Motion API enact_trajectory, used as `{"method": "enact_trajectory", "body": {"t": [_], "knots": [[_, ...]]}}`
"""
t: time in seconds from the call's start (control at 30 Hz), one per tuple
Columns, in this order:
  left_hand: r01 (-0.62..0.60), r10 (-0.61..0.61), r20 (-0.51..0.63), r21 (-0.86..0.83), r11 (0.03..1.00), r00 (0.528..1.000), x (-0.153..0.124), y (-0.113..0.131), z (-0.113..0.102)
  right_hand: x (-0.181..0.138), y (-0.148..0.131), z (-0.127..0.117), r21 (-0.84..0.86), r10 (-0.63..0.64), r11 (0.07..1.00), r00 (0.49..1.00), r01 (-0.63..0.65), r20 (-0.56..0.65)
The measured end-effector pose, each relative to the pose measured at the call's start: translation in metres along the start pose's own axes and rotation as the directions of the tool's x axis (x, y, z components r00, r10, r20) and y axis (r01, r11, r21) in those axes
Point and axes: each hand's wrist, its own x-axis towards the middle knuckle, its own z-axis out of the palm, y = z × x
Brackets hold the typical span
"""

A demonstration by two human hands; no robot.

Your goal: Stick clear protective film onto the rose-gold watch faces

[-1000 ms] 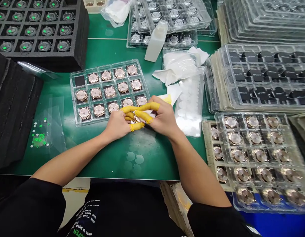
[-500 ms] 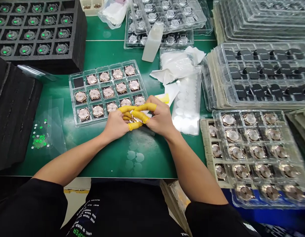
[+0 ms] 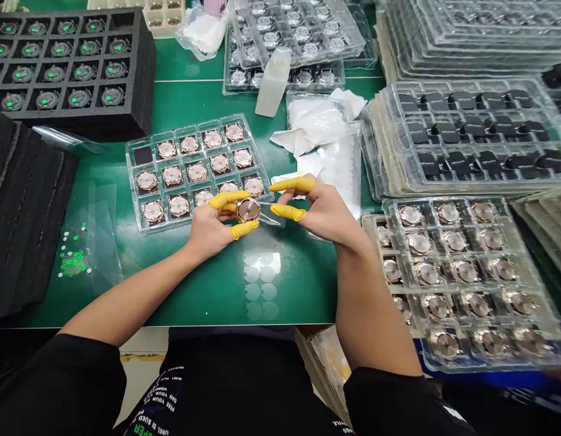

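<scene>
Between its yellow-covered fingertips, my left hand [image 3: 217,219] grips a watch head [image 3: 248,209], a round rose-gold case with its dial side up. Just to the right is my right hand [image 3: 313,204], its yellow-covered index finger and thumb spread apart with nothing visible between them. White material [image 3: 285,178] shows behind that index finger; whether other fingers touch it I cannot tell. Beyond the left hand lies a clear tray [image 3: 134,206] of similar watch heads, its far-left compartment without one. A clear flat piece lies under the gap between the hands, partly hidden.
Black foam trays [image 3: 142,115] of watch parts stand at the left. Small green and white dots [image 3: 74,260] lie on film. A white bottle [image 3: 272,85], plastic bags [image 3: 323,118] and clear trays are behind. Stacked trays [image 3: 462,139] and watch heads in trays [image 3: 457,242] fill the right.
My right hand has moved right, off the watch head, and its index finger and thumb have opened. The left hand keeps the watch head, now more plainly visible. The view has shifted slightly.
</scene>
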Motion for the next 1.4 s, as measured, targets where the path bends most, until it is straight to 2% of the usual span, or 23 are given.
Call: {"method": "enact_trajectory", "body": {"t": [0.17,0.43,0.53,0.6,0.67,0.73,0.8,0.9,1.03,1.4], "knots": [[-0.016,0.015,0.017,0.009,1.0,1.0,0.001,-0.002,-0.001,0.001,0.0,-0.004,-0.03,0.033,0.999,0.996,-0.03,0.087],[0.202,-0.195,0.06,-0.152,0.968,0.979,0.004,0.004,-0.001,-0.003,0.002,-0.004,-0.301,-0.145,0.938,0.983,0.172,0.11],[0.222,-0.213,0.07,-0.16,0.962,0.974,0.005,0.005,-0.001,-0.004,-0.006,-0.011,-0.256,-0.209,0.939,0.972,0.229,0.102],[0.214,-0.206,0.065,-0.142,0.967,0.976,0.005,0.004,-0.002,-0.006,-0.013,-0.013,-0.122,-0.218,0.967,0.975,0.222,0.048],[0.203,-0.196,0.063,-0.124,0.971,0.979,0.005,0.002,-0.002,-0.006,-0.019,-0.01,0.089,-0.149,0.984,0.986,0.156,-0.077],[0.191,-0.184,0.066,-0.11,0.975,0.981,0.004,-0.001,-0.002,-0.006,-0.021,0.001,0.269,0.003,0.962,0.984,0.045,-0.176],[0.18,-0.173,0.079,-0.094,0.979,0.982,0.004,-0.003,-0.002,-0.005,-0.021,0.017,0.351,0.172,0.93,0.972,-0.107,-0.161],[0.18,-0.17,0.109,-0.082,0.98,0.979,0.004,-0.003,-0.001,-0.003,-0.022,0.037,0.388,0.333,0.874,0.942,-0.292,-0.041],[0.188,-0.178,0.129,-0.07,0.98,0.975,0.005,-0.001,-0.001,-0.004,-0.025,0.045,0.386,0.385,0.849,0.923,-0.361,0.016],[0.176,-0.166,0.141,-0.058,0.983,0.976,0.005,-0.002,-0.002,-0.004,-0.019,0.047,0.346,0.369,0.869,0.929,-0.355,0.027]]}}
